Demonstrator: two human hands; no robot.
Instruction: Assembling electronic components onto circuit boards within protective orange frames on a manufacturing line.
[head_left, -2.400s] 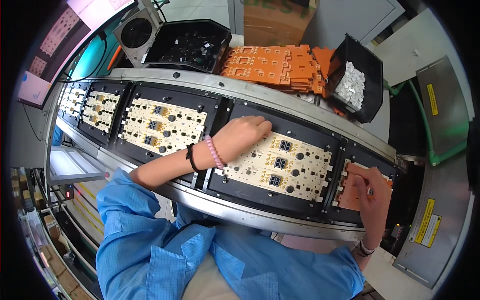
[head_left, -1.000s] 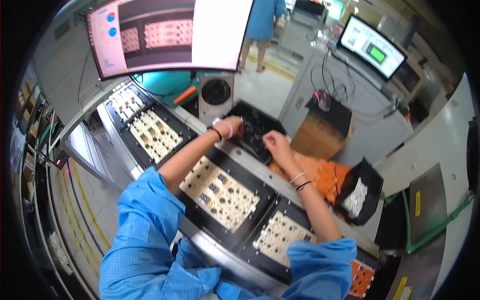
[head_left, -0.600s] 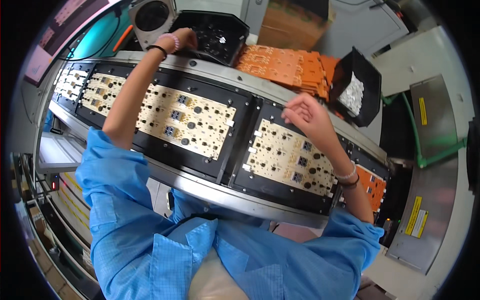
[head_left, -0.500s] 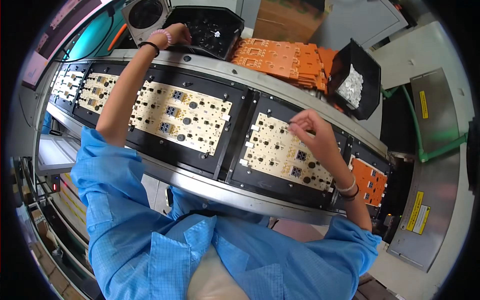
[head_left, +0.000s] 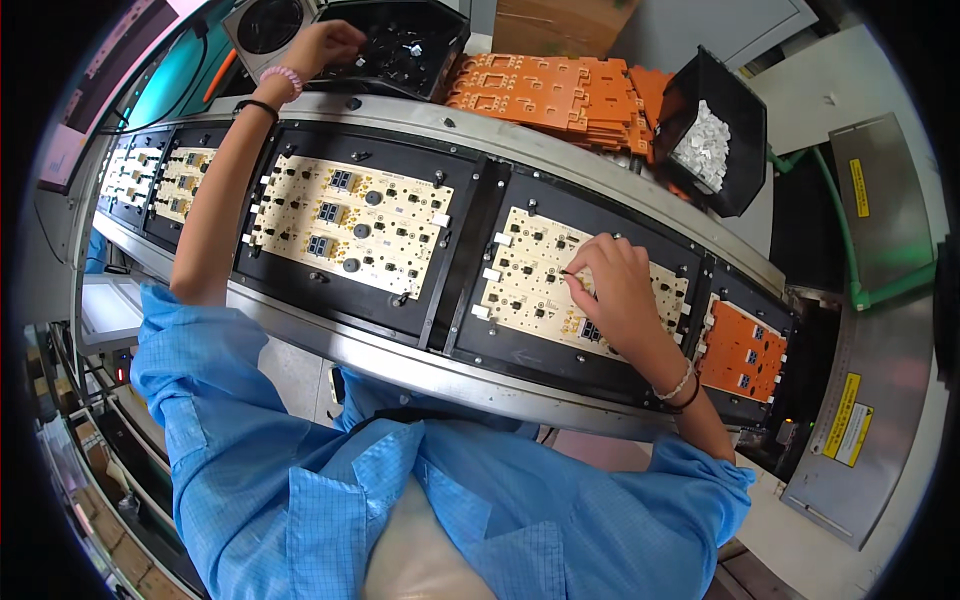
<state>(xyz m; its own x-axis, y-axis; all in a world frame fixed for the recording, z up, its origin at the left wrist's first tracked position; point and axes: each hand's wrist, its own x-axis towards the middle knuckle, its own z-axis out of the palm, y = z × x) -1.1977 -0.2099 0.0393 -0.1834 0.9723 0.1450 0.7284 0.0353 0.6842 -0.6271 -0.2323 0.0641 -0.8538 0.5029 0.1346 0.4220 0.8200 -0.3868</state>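
My right hand (head_left: 612, 288) is over the cream circuit board (head_left: 520, 313) on the right of the line. Thumb and forefinger are pinched on a small black component (head_left: 567, 272) at the board's surface, too small to tell its exact kind. My left hand (head_left: 325, 48) reaches to the near left side of a black bin (head_left: 440, 45) of small dark parts. Its fingers are curled together, and what they hold, if anything, does not show. Another cream board (head_left: 400, 230), with black parts and display blocks, lies between my arms.
Stacked orange plastic panels (head_left: 540, 95) stand behind the metal rail (head_left: 410, 115). Right of them, a tilted black bin (head_left: 745, 130) holds white pieces (head_left: 705, 145). An orange board (head_left: 735, 350) sits at the line's right end. A round-fronted speaker or fan box (head_left: 268, 25) stands far left.
My right hand has come down toward me over the board, bringing the small black component to its surface. My left hand stays by the dark-parts bin, shifted slightly. The whole view has tilted a little.
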